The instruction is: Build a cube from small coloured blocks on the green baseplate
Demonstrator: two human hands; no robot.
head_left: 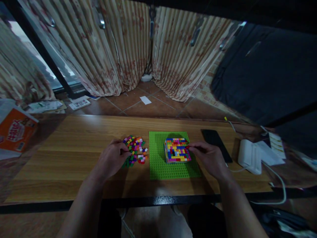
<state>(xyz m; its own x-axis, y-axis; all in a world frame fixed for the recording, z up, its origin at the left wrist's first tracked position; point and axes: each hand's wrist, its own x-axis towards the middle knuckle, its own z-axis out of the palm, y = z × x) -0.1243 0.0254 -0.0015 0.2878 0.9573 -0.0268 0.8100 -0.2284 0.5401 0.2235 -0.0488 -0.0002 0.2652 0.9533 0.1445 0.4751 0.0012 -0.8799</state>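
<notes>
A block built of many coloured toy bricks [177, 151] stands on a green studded baseplate [157, 165]. At its right edge, my right hand [210, 157] pinches a small red brick [187, 147] between thumb and forefinger. To the left of the baseplate lies a pile of loose coloured bricks [133, 145]. My left hand [111, 158] is at the left side of this pile, thumb and forefinger drawn together; whatever they may hold is hidden.
All this is on a long wooden table [74, 148]. Right of the baseplate lies a black phone [216, 144], with a white device [249, 156] and cables beyond it. An orange and white box [16, 132] is at the far left. Striped curtains [119, 49] hang behind.
</notes>
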